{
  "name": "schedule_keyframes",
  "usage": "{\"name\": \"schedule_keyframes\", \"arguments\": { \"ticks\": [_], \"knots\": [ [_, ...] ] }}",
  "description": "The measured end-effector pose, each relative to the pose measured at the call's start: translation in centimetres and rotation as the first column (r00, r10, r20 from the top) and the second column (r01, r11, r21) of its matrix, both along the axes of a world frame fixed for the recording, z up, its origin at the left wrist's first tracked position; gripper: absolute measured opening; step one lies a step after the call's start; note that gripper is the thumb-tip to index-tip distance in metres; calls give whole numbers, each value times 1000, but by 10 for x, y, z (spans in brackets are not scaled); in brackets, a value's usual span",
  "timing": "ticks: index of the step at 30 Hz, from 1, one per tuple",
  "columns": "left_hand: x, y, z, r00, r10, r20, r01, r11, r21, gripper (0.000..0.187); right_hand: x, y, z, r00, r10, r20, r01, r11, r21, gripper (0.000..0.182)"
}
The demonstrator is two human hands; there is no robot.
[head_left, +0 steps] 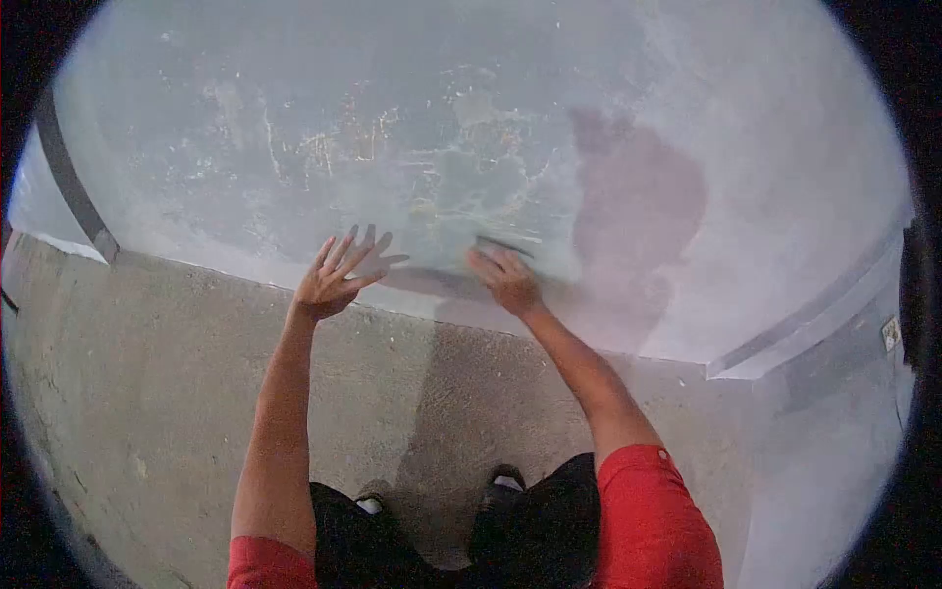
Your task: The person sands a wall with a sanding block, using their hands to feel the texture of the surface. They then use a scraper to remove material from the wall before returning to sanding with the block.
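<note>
The grey wall (392, 59) in front has pale scratches and worn patches. Near its lower edge my left hand (336, 280) is raised with its fingers spread and nothing in it, its shadow falling on the wall beside it. Farther right, my right hand (507, 279) is at the wall, slightly blurred, with its fingers close together around a thin dark flat piece (505, 245). Only the edge of that piece shows above the fingers; the rest is hidden.
Rough concrete floor (167, 363) meets the wall's base. Dark raised strips run up the wall at the left (74, 187) and right (814, 304). A socket plate (891, 334) is at the far right. My shoes (508, 478) stand on the floor below.
</note>
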State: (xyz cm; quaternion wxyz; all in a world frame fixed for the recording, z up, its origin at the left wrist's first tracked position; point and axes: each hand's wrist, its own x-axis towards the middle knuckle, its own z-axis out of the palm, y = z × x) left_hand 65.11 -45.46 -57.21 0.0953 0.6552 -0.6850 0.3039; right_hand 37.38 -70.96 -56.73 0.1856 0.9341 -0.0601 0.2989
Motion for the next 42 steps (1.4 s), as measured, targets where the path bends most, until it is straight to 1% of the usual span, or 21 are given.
{"name": "schedule_keyframes", "arguments": {
  "ticks": [3,7,9,12,14,15,18,19,20,22,23,25,26,28,29,30,31,34,38,41,42],
  "knots": [
    [-10,-9,14,1000,-22,-10,22,1000,-12,52,1,0,-37,982,-22,-188,-6,989,-145,51],
    [-31,-39,33,995,-95,12,96,991,-97,51,-20,13,-89,823,73,-564,-94,996,-8,49],
    [-53,-55,55,991,-87,-104,71,986,-149,56,-19,20,-97,732,148,-665,-159,986,45,47],
    [-89,-82,93,975,-120,-186,53,942,-331,58,-11,32,-84,350,197,-916,221,933,285,50],
    [-105,-95,115,969,-142,-202,62,932,-358,57,3,41,-20,147,118,-982,716,672,188,57],
    [-110,-102,121,966,-151,-211,62,924,-378,56,6,36,8,135,128,-983,753,631,186,58],
    [-96,-122,99,996,-51,-70,34,973,-228,57,-10,15,146,428,123,-895,664,630,404,61],
    [-90,-123,75,998,-33,-57,20,979,-203,56,-32,-13,180,626,294,-722,538,507,673,56],
    [-82,-121,42,999,-12,-46,4,984,-178,56,-54,-14,225,772,316,-551,459,322,828,49],
    [-57,-111,-25,984,-66,165,85,990,-112,54,-99,34,317,897,-156,-414,430,529,732,47],
    [-45,-95,-46,980,-89,176,101,993,-59,54,-106,66,340,860,-480,-175,461,581,671,49],
    [-40,-78,-40,974,-100,202,106,994,-18,53,-106,86,362,689,-680,249,299,581,757,51],
    [-37,-64,-23,956,-192,222,167,978,129,54,-102,72,359,693,-671,264,285,591,755,51],
    [-37,-42,8,939,-262,224,222,956,190,56,-85,19,332,461,-351,815,93,932,349,52],
    [-31,-43,0,940,-247,235,203,959,197,56,-71,0,318,505,-278,817,159,960,228,52],
    [-22,-49,-15,975,-210,79,199,972,123,54,-55,-14,302,549,-209,809,216,971,104,52],
    [-11,-47,-22,981,-175,-78,179,983,48,52,-29,-22,281,566,-248,786,246,961,126,54],
    [-14,-17,17,999,-39,-24,39,999,7,49,52,16,246,614,-371,697,348,919,182,57],
    [0,7,22,996,-82,-45,79,995,-60,53,120,63,235,743,-177,646,144,984,104,57],
    [2,24,35,986,77,-149,-95,988,-120,40,153,92,196,920,6,392,-52,993,107,57],
    [4,25,40,964,122,-235,-187,942,-278,39,159,102,176,938,127,324,-182,973,143,56]
  ]
}}
